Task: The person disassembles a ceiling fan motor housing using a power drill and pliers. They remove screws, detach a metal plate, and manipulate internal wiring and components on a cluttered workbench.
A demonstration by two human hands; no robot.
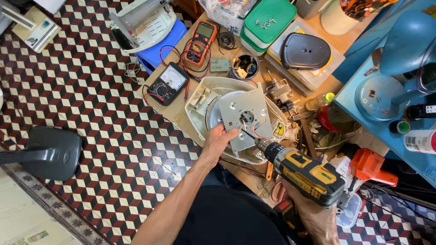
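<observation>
Item: grey metal plate (245,119) on white appliance base (204,97), counter (181,119) centre; left hand (219,138) closed on plate's near edge, right hand (318,218) wrapped around yellow cordless drill (303,172); best kept square to the screw, with light trigger and plate pinned flat.

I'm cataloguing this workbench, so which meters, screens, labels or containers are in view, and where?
Analog meter: black, white dial, bench's left edge.
Digital meter: orange and black, grey screen, behind it.
Green-lidded boxes: stacked, top centre.
Labelled can: white, lying at right edge.
Wall-type controller: cream, small screen, floor top left.
</observation>
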